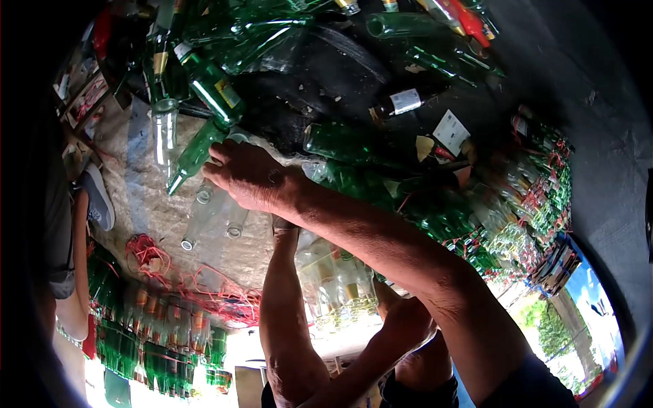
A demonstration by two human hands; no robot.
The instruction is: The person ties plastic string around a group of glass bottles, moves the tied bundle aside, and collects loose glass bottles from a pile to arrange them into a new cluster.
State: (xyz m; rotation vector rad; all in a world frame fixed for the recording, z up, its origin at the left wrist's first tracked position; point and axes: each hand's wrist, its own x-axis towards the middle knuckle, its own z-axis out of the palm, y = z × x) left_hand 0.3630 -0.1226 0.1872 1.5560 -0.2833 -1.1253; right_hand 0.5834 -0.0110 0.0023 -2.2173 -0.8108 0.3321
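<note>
One right hand [246,175], left of centre, has curled fingers against a green bottle [194,156]; can't tell if it's properly gripping. Left hand [410,323], lower right of centre, is too shadowed to read. Slick, round glass could roll if nudged and chip the clear bottles [204,219] just below. Rough, wrinkled sacking [163,212] underneath; stringy red twine [147,253], lower left, might snag necks.
</note>
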